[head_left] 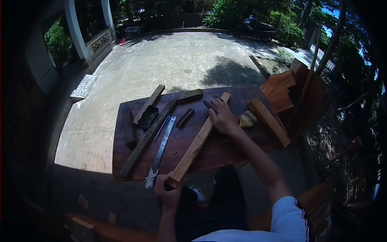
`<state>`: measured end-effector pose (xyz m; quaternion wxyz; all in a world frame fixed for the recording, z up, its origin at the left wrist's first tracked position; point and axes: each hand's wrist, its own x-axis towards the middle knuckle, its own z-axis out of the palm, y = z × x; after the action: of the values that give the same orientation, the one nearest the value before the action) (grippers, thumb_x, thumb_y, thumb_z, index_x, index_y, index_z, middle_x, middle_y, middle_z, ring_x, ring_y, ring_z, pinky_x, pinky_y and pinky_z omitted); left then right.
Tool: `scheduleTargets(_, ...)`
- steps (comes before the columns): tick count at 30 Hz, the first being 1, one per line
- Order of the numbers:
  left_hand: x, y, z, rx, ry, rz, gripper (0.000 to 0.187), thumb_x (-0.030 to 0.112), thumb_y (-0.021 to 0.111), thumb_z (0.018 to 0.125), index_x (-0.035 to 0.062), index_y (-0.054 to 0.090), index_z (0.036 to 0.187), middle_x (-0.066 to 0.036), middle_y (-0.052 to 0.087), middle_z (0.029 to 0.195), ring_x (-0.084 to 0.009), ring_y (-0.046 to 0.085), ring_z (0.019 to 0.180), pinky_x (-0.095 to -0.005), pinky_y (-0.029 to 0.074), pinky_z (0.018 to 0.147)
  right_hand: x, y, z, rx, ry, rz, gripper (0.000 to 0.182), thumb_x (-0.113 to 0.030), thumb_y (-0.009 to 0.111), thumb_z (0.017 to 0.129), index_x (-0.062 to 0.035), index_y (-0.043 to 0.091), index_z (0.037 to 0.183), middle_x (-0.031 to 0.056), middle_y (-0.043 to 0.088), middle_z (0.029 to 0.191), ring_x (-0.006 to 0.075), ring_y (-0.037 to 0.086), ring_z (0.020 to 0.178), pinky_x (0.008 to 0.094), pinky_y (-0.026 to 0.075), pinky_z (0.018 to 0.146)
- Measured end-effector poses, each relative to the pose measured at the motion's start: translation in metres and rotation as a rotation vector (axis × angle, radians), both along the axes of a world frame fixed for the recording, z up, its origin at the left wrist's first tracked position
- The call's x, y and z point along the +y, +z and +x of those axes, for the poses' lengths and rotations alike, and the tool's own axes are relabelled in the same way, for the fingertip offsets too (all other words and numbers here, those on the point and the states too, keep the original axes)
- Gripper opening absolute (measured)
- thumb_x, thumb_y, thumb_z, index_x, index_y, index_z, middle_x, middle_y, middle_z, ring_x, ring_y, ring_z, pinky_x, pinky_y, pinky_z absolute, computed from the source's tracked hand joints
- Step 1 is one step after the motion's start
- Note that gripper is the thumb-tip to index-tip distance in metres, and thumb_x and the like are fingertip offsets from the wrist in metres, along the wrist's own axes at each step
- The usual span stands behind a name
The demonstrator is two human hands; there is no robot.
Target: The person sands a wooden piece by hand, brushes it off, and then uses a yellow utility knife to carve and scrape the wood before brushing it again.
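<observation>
A long light-brown strip of wood (198,142) lies slanted across the table and juts past its near edge. Fingers of my left hand (167,192) are wrapped round its near end. Toward the far end, my right hand (221,115) presses a dark flat piece that looks like sandpaper (208,105) onto the wood. The fingers of that hand are bent over the piece and hide part of it. Left of the strip lies a hand saw (163,143) with a pale wrapped handle. A yellowish lump (247,119) sits to the right of my right wrist.
On the dark red-brown table (225,155) lie a long dark wooden bar (147,141), a black tray-like container (148,116), a short dark block (190,95) and a thick timber piece (269,122). Reddish boards (278,90) lean beyond the right edge. Sunlit paving (169,60) spreads behind.
</observation>
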<state>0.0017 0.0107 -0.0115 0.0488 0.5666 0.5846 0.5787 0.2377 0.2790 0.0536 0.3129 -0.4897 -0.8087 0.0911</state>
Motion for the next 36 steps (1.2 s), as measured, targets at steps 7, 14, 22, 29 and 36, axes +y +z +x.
scheduleTargets(7, 0.003, -0.003, -0.003, -0.022, -0.011, 0.037, 0.053, 0.017, 0.105, 0.071, 0.0034, 0.069, 0.107, -0.011, 0.071, 0.095, -0.0262, 0.072, 0.086, -0.0378, 0.056, 0.076, -0.034, -0.003, -0.016, -0.127, 0.153, -0.069, 0.055, -0.037, 0.047, 0.114, -0.0074, 0.053, 0.159, 0.0183, 0.050, 0.164, 0.0396, 0.037, 0.158, 0.0517, 0.026, 0.133)
scheduleTargets(14, 0.005, -0.003, -0.001, -0.013, -0.003, 0.024, 0.053, 0.016, 0.105, 0.071, 0.0034, 0.069, 0.108, -0.009, 0.070, 0.095, -0.0239, 0.071, 0.087, -0.0370, 0.056, 0.078, 0.003, -0.029, -0.010, -0.151, 0.052, 0.007, 0.061, -0.042, 0.046, 0.113, -0.0036, 0.049, 0.161, 0.0228, 0.043, 0.169, 0.0437, 0.031, 0.161, 0.0570, 0.018, 0.135)
scheduleTargets(22, 0.003, -0.006, -0.003, -0.029, -0.023, 0.007, 0.052, 0.016, 0.104, 0.072, 0.0037, 0.069, 0.107, -0.010, 0.071, 0.095, -0.0257, 0.072, 0.087, -0.0379, 0.055, 0.079, 0.055, -0.033, 0.027, -0.174, -0.248, 0.026, 0.065, -0.042, 0.041, 0.115, -0.0010, 0.041, 0.165, 0.0227, 0.039, 0.172, 0.0416, 0.029, 0.163, 0.0538, 0.018, 0.135)
scheduleTargets(29, -0.002, 0.001, 0.000, -0.025, -0.009, -0.031, 0.052, 0.014, 0.104, 0.072, 0.0028, 0.069, 0.108, -0.009, 0.071, 0.097, -0.0233, 0.070, 0.090, -0.0371, 0.056, 0.082, 0.017, -0.012, 0.037, 0.033, 0.015, -0.049, 0.063, -0.040, 0.048, 0.114, -0.0039, 0.043, 0.165, 0.0249, 0.040, 0.169, 0.0429, 0.033, 0.159, 0.0529, 0.023, 0.134)
scheduleTargets(36, -0.006, 0.020, 0.003, -0.073, 0.038, -0.195, 0.047, 0.015, 0.101, 0.078, 0.0004, 0.068, 0.109, -0.004, 0.071, 0.098, -0.0158, 0.067, 0.093, -0.0328, 0.055, 0.084, -0.115, -0.009, -0.030, -0.118, 0.531, 0.084, 0.056, -0.034, 0.050, 0.114, -0.0066, 0.047, 0.163, 0.0199, 0.043, 0.169, 0.0405, 0.036, 0.159, 0.0542, 0.022, 0.135)
